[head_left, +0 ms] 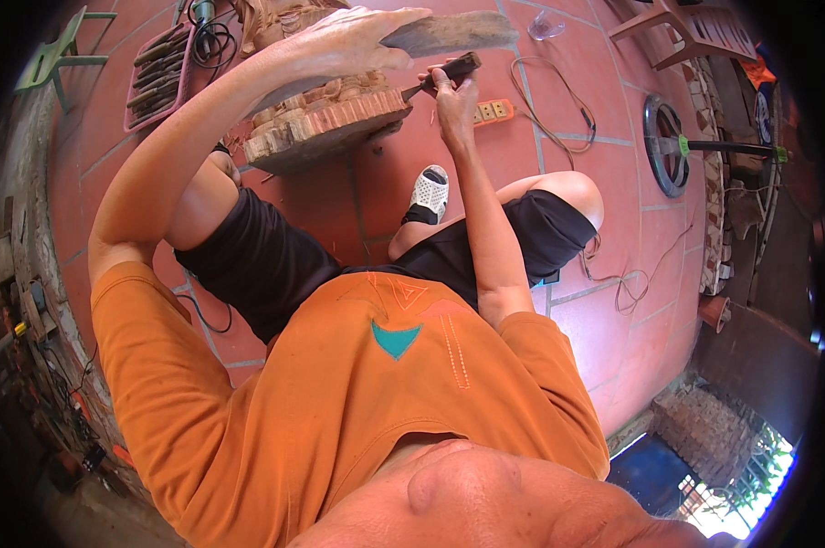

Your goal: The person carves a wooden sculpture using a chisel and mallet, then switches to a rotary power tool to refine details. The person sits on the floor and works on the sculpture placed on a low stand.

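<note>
I sit on a red tiled floor in an orange shirt and black shorts. My left hand (362,41) is raised at the top of the view and grips a grey wooden mallet (462,32). My right hand (451,91) holds a dark-handled chisel (441,75), its tip against a carved wooden block (325,119) that stands on the floor between my legs. The mallet hangs just above the chisel's handle. My left forearm hides part of the carving.
A pink tray of several chisels (161,78) lies at the back left by a green plastic chair (61,50). An orange power strip (493,111) and cables lie beside my right hand. My white sandal (429,194), a round metal wheel (666,146) and a red chair (695,32) are to the right.
</note>
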Tool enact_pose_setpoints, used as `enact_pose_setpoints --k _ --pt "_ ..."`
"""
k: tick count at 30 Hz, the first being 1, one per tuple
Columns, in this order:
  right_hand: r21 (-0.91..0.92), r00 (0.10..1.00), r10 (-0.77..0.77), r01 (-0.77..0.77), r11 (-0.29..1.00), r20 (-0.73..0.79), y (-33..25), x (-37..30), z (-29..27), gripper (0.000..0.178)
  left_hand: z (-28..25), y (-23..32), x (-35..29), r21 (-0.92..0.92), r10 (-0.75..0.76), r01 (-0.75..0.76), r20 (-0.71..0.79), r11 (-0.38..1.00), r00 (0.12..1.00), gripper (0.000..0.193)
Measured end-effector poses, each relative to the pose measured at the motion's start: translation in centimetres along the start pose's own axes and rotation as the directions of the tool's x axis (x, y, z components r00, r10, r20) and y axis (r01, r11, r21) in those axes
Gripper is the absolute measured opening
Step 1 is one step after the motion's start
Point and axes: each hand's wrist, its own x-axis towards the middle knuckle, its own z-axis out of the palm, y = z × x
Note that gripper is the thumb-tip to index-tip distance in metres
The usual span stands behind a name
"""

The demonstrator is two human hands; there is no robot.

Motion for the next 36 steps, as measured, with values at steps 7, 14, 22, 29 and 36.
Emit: enact_pose_setpoints --k 7,14,22,29,36 --pt "0.005 1.0 0.003 -0.003 1.0 0.001 -0.1 -0.1 0.0 0.03 -0.2 0.3 0.0 -0.041 -0.002 0.002 0.005 0.999 1.0 0.078" --pt "-0.034 0.998 -0.067 0.068 0.997 0.007 0.2 -0.3 0.2 0.023 -1.2 2.5 0.4 -0.087 -0.049 0.051 0.023 0.995 0.999 0.078" --pt "-0.221 0.99 -0.143 0.141 0.965 0.006 -0.8 -0.7 0.9 0.02 3.0 0.0 2.2 0.102 0.066 -0.05 -0.161 0.994 0.985 0.071" --pt "-0.192 0.991 -0.134 0.135 0.972 0.019 0.3 0.0 0.4 0.018 -0.6 1.9 1.8 -0.064 0.096 -0.099 -0.045 0.993 0.994 0.077" --pt "-0.193 0.993 -0.107 0.113 0.975 0.043 -0.3 0.1 1.0 0.02 2.4 1.0 2.0 0.119 0.06 -0.042 -0.154 0.992 0.986 0.076"
